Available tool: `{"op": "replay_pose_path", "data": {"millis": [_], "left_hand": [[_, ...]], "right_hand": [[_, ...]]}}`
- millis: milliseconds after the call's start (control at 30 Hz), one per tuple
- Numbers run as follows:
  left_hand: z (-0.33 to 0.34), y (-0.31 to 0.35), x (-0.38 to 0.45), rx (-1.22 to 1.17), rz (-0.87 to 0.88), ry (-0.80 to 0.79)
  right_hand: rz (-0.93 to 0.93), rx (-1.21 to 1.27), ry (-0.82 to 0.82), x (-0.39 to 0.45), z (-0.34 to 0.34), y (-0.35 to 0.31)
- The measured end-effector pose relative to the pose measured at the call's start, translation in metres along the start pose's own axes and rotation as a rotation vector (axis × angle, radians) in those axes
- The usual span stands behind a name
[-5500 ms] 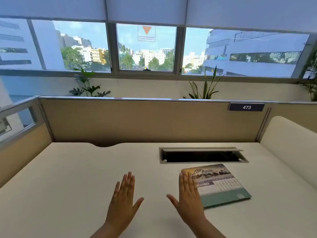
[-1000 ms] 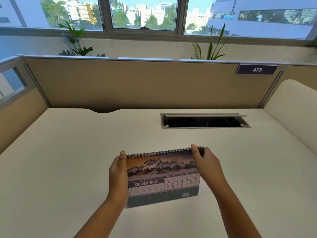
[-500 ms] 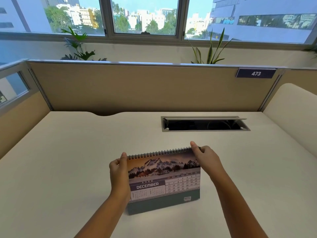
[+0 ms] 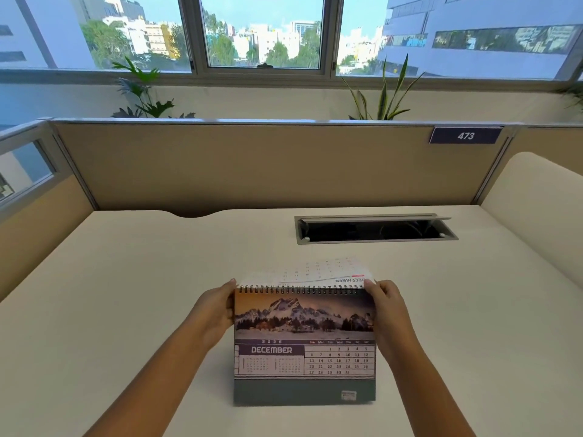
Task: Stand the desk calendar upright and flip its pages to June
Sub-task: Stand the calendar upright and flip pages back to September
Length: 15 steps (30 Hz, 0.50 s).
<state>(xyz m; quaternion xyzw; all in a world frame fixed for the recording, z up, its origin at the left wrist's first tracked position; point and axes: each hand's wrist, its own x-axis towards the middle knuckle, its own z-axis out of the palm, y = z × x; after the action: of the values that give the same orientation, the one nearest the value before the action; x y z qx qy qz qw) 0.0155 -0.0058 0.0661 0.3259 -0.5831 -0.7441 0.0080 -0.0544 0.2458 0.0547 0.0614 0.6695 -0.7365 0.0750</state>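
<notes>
Desk calendar (image 4: 304, 345) stands upright on the cream bench (image 4: 126, 294), near centre, spiral binding at the top, front page reading DECEMBER under a snowy mountain photo. Left hand (image 4: 216, 307) curled around the calendar's upper left edge, thumb at the binding. Right hand (image 4: 386, 307) closed on the upper right corner, pinching a pale page (image 4: 318, 272) that lies tipped over toward the far side; its printing shows upside down. Bench otherwise bare around the calendar. Far right of it, well apart: open cable slot (image 4: 375, 230) with raised grey lid. Tan partition (image 4: 252, 165) along the far edge, plate (image 4: 465, 135) marked 473. Two plants (image 4: 142, 93) behind it, below the window (image 4: 265, 29).
</notes>
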Motion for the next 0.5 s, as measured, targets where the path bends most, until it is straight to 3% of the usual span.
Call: {"op": "replay_pose_path", "data": {"millis": [133,333,500], "left_hand": [[0.002,0.012,0.002,-0.105,-0.024,-0.013],[0.001,0.019,0.003,-0.154,0.156,-0.128],[0.0,0.007,0.005,-0.219,0.176,-0.169]], "right_hand": [[-0.076,0.029,-0.062,0.0,-0.002,-0.003],[-0.241,-0.029,-0.04,0.007,-0.004,-0.01],[-0.241,-0.111,-0.03,0.009,-0.002,-0.004]]}}
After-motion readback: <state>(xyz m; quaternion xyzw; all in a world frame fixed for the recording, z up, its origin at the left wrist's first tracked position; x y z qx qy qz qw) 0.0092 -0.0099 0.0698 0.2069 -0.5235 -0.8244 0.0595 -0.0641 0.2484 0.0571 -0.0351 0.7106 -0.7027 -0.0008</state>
